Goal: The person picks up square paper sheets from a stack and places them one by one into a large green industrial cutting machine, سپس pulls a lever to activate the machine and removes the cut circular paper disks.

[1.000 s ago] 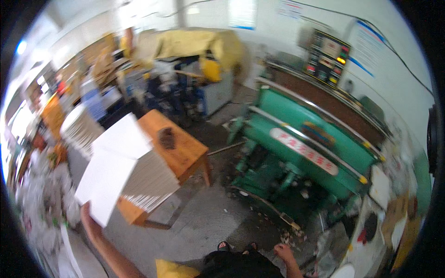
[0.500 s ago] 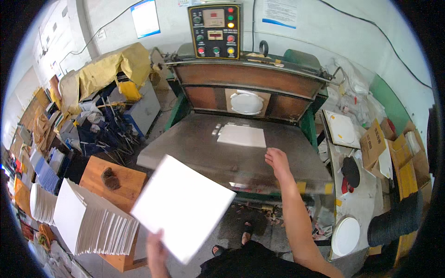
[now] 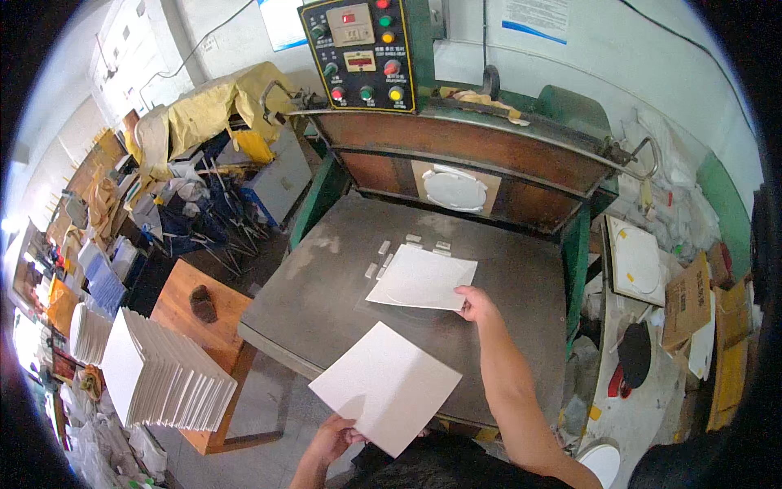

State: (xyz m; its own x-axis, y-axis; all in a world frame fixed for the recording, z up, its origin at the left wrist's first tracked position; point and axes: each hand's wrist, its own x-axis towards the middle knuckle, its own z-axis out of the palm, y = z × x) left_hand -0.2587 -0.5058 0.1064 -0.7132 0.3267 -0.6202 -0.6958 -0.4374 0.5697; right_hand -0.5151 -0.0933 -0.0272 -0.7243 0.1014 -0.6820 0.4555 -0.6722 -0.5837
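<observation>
My left hand (image 3: 332, 440) grips the near-left edge of a white square board (image 3: 387, 383), which is held flat above the front edge of the machine's bed. Its fingers are closed with the thumb on top. My right hand (image 3: 476, 304) pinches the near-right corner of a second white square board (image 3: 426, 273) on the grey metal bed (image 3: 305, 277). Faint curved lines show on that board. Several small white blocks (image 3: 384, 247) stand along its far and left sides. Behind the bed, a white round form (image 3: 454, 188) is fixed on the brown upright panel.
A control box (image 3: 358, 57) with coloured buttons hangs above the bed. To the left, a fanned stack of white boards (image 3: 167, 379) leans on a wooden table (image 3: 236, 314) beside a dark lump (image 3: 202, 303). On the right a side table (image 3: 643, 416) holds a dark oval thing and a cardboard box (image 3: 687, 301).
My right hand has reached the board on the bed and closed on its corner. The board in my left hand has come rightward and lower. My view has shifted closer to the bed.
</observation>
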